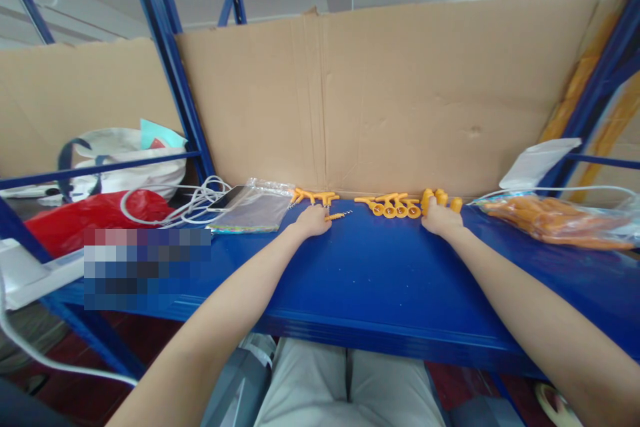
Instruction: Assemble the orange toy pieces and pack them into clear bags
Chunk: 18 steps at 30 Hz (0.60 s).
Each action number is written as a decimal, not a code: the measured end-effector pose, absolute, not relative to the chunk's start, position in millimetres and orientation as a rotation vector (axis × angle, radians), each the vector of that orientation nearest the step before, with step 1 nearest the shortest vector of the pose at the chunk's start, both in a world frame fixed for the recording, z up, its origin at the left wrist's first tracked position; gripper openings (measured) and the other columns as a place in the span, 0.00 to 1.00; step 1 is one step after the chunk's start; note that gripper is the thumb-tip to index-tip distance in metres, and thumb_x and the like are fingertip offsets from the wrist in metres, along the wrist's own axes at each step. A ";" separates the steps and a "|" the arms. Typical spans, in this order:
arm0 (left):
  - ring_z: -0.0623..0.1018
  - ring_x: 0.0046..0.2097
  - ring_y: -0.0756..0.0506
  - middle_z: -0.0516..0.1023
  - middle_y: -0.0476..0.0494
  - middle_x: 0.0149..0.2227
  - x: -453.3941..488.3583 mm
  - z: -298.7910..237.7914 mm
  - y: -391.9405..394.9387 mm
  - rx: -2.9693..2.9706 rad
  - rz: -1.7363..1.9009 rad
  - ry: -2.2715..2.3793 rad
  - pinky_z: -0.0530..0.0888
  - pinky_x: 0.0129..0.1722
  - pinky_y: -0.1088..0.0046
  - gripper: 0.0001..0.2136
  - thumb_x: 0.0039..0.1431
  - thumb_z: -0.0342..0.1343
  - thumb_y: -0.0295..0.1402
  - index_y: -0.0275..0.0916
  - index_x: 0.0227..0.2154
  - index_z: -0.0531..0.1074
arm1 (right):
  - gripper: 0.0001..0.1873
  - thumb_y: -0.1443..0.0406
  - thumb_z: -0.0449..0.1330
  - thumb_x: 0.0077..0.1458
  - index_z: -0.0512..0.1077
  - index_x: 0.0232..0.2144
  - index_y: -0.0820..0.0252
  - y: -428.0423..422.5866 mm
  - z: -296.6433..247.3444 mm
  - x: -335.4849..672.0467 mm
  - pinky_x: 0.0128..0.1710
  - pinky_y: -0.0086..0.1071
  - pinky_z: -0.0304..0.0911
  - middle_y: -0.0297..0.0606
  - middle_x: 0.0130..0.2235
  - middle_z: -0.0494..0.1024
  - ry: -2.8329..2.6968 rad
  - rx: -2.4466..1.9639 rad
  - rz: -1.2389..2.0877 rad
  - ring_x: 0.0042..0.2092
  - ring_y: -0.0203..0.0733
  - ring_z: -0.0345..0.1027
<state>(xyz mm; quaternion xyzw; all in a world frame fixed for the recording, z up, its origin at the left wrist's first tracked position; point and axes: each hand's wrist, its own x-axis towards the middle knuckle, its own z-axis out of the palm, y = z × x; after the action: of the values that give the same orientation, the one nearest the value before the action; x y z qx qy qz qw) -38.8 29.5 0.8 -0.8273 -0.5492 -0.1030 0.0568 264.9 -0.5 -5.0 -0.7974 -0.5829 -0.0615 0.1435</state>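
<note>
Both my arms reach forward over a blue shelf (380,280). My left hand (313,220) is closed, and an orange corkscrew (339,215) with a metal spiral sticks out of it to the right. Other orange T-shaped corkscrews (315,197) lie just behind that hand. My right hand (439,219) rests curled among several upright orange caps (441,198), its fingers closed round some of them. A row of orange ring-ended parts (395,205) lies between the two hands, by the cardboard wall.
A cardboard sheet (400,93) backs the shelf. A clear plastic bag (255,207), a phone and white cables (200,203) lie at left, with a red bag (85,217) and a white tote beyond. At right lies a bag of orange parts (555,220). Blue rack posts (170,60) stand around.
</note>
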 end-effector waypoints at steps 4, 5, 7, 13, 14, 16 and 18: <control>0.77 0.41 0.43 0.79 0.41 0.37 -36.0 2.8 28.9 -2.677 -0.309 -1.516 0.71 0.40 0.72 0.10 0.57 0.50 0.32 0.36 0.29 0.76 | 0.37 0.67 0.49 0.55 0.44 0.65 0.75 -1.3 -4.7 264.3 0.52 0.48 0.58 0.64 0.56 0.66 -1.677 -2.312 -0.164 0.57 0.58 0.62; 0.77 0.39 0.44 0.80 0.42 0.35 -35.5 3.3 28.4 -2.707 -0.310 -1.509 0.71 0.39 0.74 0.10 0.57 0.50 0.33 0.37 0.28 0.76 | 0.37 0.67 0.49 0.56 0.44 0.65 0.75 -1.6 -4.5 263.9 0.53 0.48 0.58 0.64 0.56 0.66 -1.675 -2.317 -0.164 0.57 0.58 0.62; 0.77 0.35 0.46 0.80 0.45 0.32 -34.8 3.9 27.5 -2.745 -0.317 -1.511 0.70 0.37 0.75 0.09 0.57 0.50 0.32 0.37 0.29 0.75 | 0.36 0.68 0.48 0.56 0.44 0.65 0.75 -2.1 -3.9 263.1 0.53 0.48 0.57 0.64 0.56 0.66 -1.678 -2.319 -0.168 0.58 0.58 0.61; 0.77 0.31 0.48 0.80 0.46 0.30 -34.3 4.5 26.4 -2.784 -0.336 -1.534 0.68 0.32 0.76 0.08 0.57 0.51 0.31 0.36 0.30 0.74 | 0.37 0.68 0.49 0.56 0.44 0.65 0.75 -2.1 -3.6 263.0 0.52 0.50 0.58 0.65 0.55 0.66 -1.681 -2.303 -0.167 0.58 0.59 0.61; 0.77 0.31 0.48 0.80 0.46 0.30 -34.2 4.6 26.4 -2.786 -0.335 -1.539 0.67 0.32 0.76 0.08 0.57 0.51 0.31 0.36 0.30 0.74 | 0.37 0.68 0.49 0.56 0.44 0.65 0.75 -2.0 -3.7 263.2 0.52 0.49 0.58 0.65 0.56 0.66 -1.679 -2.300 -0.164 0.58 0.59 0.61; 0.77 0.31 0.47 0.79 0.45 0.29 -34.1 4.7 26.5 -2.784 -0.331 -1.547 0.67 0.31 0.76 0.07 0.57 0.51 0.30 0.36 0.29 0.74 | 0.37 0.68 0.49 0.56 0.44 0.65 0.75 -1.8 -3.8 263.5 0.53 0.49 0.58 0.65 0.57 0.64 -1.674 -2.301 -0.154 0.58 0.59 0.60; 0.77 0.31 0.47 0.79 0.46 0.29 -34.1 4.5 26.9 -2.782 -0.337 -1.547 0.67 0.30 0.76 0.07 0.55 0.52 0.29 0.36 0.29 0.74 | 0.36 0.68 0.49 0.56 0.44 0.64 0.75 -2.1 -3.6 263.0 0.53 0.48 0.57 0.65 0.57 0.63 -1.674 -2.308 -0.142 0.59 0.58 0.60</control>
<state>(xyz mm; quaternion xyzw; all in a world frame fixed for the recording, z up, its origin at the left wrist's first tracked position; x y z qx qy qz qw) -34.1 26.9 4.5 -0.8687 -0.4831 -0.1051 -0.0298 263.0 -2.1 -3.6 -0.8002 -0.5803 -0.0493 0.1431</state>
